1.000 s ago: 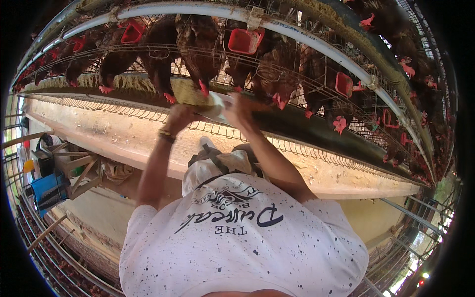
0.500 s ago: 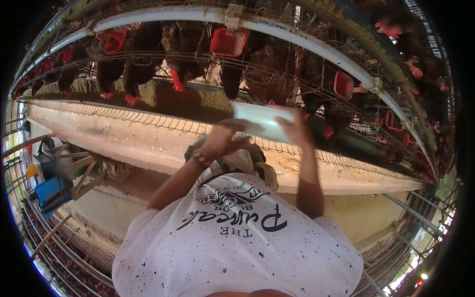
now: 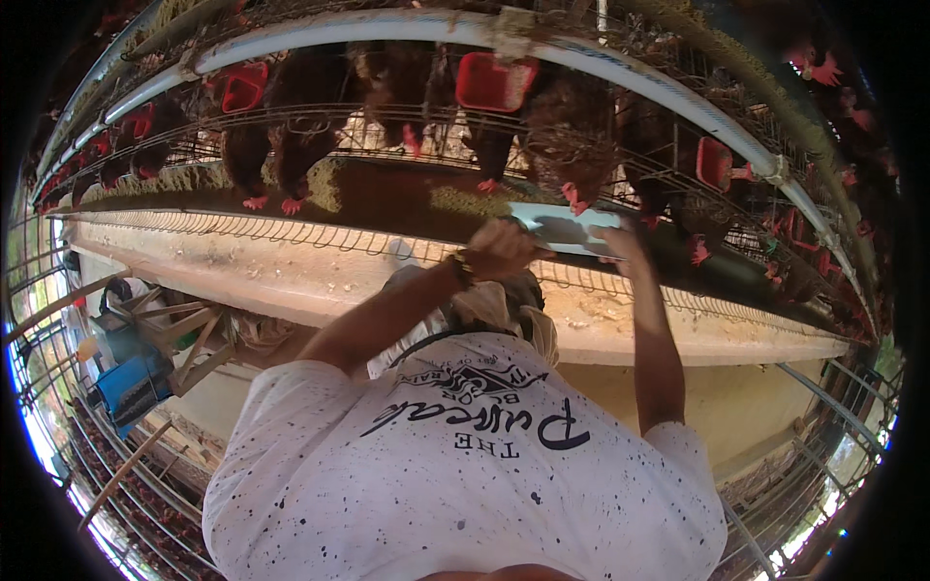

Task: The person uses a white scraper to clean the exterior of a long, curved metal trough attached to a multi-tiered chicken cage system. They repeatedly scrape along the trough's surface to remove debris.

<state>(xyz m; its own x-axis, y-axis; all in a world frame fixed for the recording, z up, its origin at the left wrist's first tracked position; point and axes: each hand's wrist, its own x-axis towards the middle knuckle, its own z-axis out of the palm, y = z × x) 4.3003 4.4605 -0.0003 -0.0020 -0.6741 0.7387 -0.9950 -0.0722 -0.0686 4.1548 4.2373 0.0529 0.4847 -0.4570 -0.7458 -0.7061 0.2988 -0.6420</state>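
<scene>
Since a moment back, both hands have carried the flat pale scoop-like container from the middle of the frame up and to the right, so it now hangs over the feed trough (image 3: 387, 198). Left hand (image 3: 499, 250), just right of centre in the upper half, has its grip closed around the near left edge of the pale container (image 3: 562, 230). Right hand (image 3: 630, 242), a little further right, has its fingers wrapped on the container's right end; how tightly, I cannot tell from here. Between the two hands the container sits roughly level, just above the dark trough edge.

Brown hens (image 3: 291, 136) push their heads through the wire cage front along the top of the frame, pecking at the yellowish feed. Red cup drinkers (image 3: 494, 82) hang from a long white pipe (image 3: 368, 27) arching across the top. Below the trough runs a pale sloped egg tray (image 3: 242, 261). At lower left stands a blue bin (image 3: 131, 387) among wooden sticks.
</scene>
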